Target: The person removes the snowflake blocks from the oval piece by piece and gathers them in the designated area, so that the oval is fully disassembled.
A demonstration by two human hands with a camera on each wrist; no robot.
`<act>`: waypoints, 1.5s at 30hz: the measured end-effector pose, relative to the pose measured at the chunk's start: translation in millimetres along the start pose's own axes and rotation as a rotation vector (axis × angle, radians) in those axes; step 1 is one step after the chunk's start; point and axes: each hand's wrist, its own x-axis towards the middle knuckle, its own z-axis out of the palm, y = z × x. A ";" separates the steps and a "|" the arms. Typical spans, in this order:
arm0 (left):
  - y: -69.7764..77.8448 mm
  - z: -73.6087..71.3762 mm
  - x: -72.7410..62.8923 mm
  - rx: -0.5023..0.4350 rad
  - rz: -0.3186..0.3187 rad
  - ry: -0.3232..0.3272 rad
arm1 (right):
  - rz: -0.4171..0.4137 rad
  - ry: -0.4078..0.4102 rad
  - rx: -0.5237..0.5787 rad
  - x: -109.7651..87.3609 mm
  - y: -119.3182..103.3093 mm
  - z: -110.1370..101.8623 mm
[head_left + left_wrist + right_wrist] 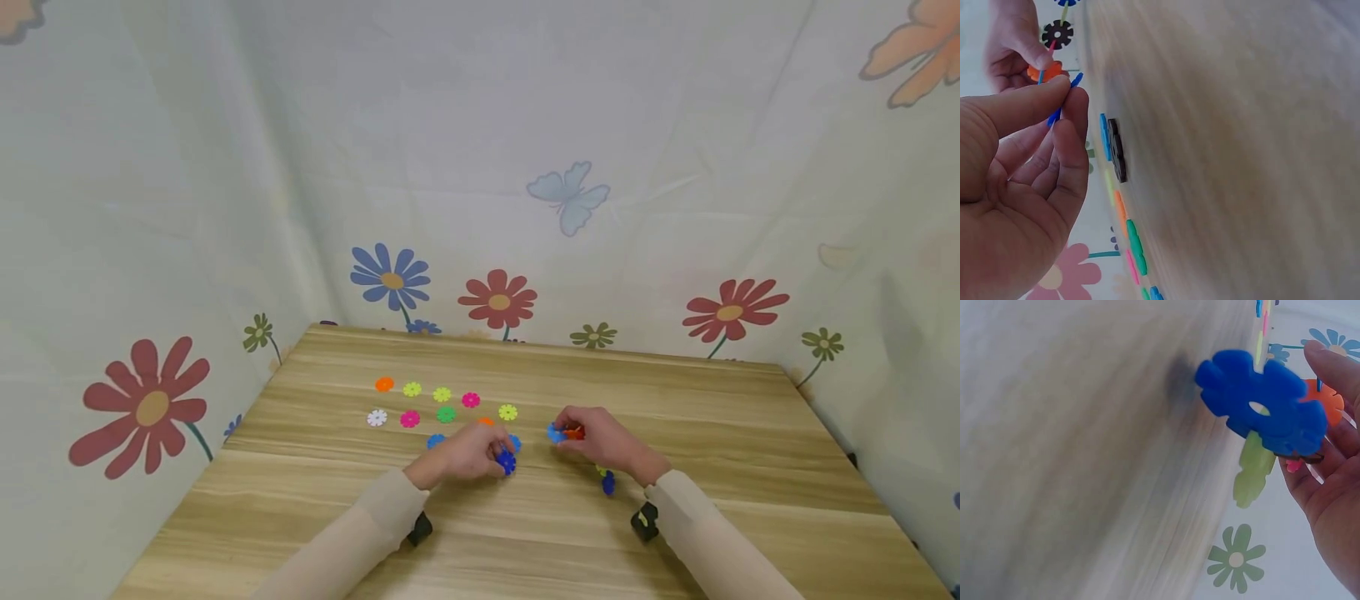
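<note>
Pinches dark blue disc (507, 462) in left hand (468, 454), left of, apart from linked discs (556, 432) (gripped in right hand (600, 437)).

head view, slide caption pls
Left hand pinches a dark blue notched disc while the right hand holds joined coloured discs.

Room to pass right of the right grip (603, 437), snowflake discs (446, 414) beyond the left grip (468, 454).
The lane between the grips, over bare worktop (532, 533), is narrowed by a dark-blue snowflake disc (507, 463) at the left grip and a light-blue snowflake disc (555, 432) at the right. A linked royal-blue snowflake disc (1260, 403) juts out on the near side of the right grip; past the worktop's far edge, a floral curtain (652, 208) bars the way.
</note>
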 end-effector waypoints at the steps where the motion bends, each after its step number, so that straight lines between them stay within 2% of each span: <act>1: -0.2 0.9 0.0 -0.007 0.002 -0.002 | -0.001 0.001 -0.002 -0.1 0.1 -0.1; 7: -1.5 4.7 0.0 -0.024 0.012 -0.014 | -0.008 0.008 -0.004 -0.5 0.6 -0.1; 17: -0.2 4.3 0.8 0.006 0.020 -0.027 | -0.005 0.008 -0.012 -0.7 -0.4 -0.7; 27: 2.1 3.5 0.6 0.054 0.020 -0.036 | -0.012 0.010 -0.012 -1.0 -0.7 -1.2; 33: 1.8 2.8 2.0 0.121 0.022 -0.044 | -0.005 0.007 -0.016 -0.1 -2.0 -2.1; 45: 4.2 1.6 2.0 0.136 -0.048 -0.095 | -0.002 0.003 -0.002 -0.2 -5.4 -4.3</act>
